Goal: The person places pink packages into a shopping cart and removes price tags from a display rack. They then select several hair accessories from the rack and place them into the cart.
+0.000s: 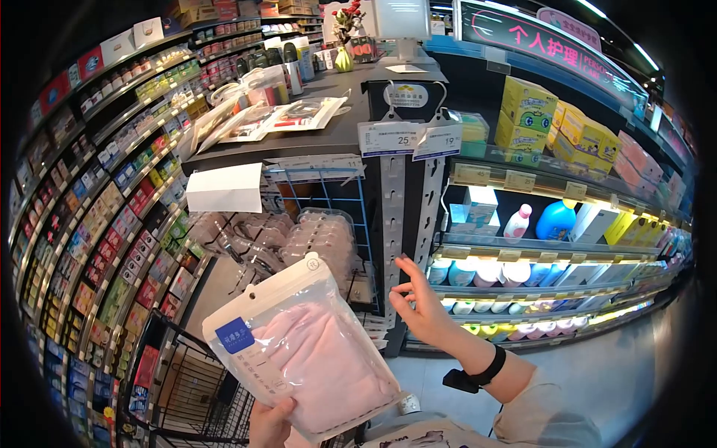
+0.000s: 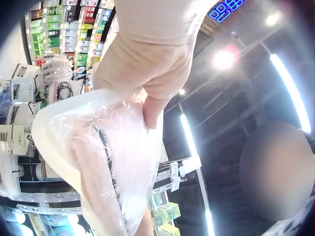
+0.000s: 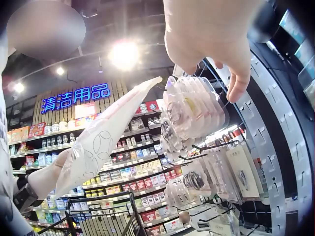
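Observation:
A clear package with a white border and folded pink fabric inside (image 1: 321, 358) is held up in the head view. My left hand (image 1: 270, 424) pinches its lower edge, thumb on the front. In the left wrist view that hand (image 2: 147, 73) grips the package (image 2: 133, 162) at its edge. The package (image 3: 98, 147) is seen nearly edge-on in the right wrist view. My right hand (image 1: 423, 306) is raised to the right of the package, apart from it, holding nothing, fingers relaxed and partly bent. Close beyond the right hand (image 3: 211, 44) hang clear packs (image 3: 194, 105).
A shopping cart (image 1: 187, 381) stands at lower left. Ahead is a rack end with a dark top (image 1: 299, 142), packets (image 1: 299, 116) lying on it and price tags (image 1: 388, 140) at its edge. Lit shelves with bottles (image 1: 556, 220) stand at right; long stocked shelves (image 1: 104, 216) curve along the left.

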Motion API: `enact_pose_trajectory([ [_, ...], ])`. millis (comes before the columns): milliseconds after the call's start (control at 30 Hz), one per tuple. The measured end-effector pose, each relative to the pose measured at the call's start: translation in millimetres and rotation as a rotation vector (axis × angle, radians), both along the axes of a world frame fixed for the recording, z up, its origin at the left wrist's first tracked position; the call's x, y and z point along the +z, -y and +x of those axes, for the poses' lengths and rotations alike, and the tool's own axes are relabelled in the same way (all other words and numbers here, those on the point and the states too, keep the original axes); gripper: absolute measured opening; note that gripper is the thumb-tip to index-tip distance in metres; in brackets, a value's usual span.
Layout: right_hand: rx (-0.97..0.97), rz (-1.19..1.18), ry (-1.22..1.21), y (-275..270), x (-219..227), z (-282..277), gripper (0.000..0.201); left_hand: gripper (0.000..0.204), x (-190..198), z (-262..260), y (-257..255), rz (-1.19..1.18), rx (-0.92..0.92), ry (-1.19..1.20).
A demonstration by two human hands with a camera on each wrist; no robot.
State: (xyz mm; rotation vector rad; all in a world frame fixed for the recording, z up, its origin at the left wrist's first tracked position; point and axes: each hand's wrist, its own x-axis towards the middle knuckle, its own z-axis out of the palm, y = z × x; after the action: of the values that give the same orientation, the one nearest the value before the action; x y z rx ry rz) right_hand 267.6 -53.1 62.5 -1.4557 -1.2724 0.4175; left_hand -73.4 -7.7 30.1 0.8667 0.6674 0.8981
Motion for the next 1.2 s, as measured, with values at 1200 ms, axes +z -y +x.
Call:
enact_pose_trajectory([
  [1200,0.212,-0.005,0.087,34,-43,-44,0.029,0.029,46,-185,14,0.274,0.694,-0.461],
])
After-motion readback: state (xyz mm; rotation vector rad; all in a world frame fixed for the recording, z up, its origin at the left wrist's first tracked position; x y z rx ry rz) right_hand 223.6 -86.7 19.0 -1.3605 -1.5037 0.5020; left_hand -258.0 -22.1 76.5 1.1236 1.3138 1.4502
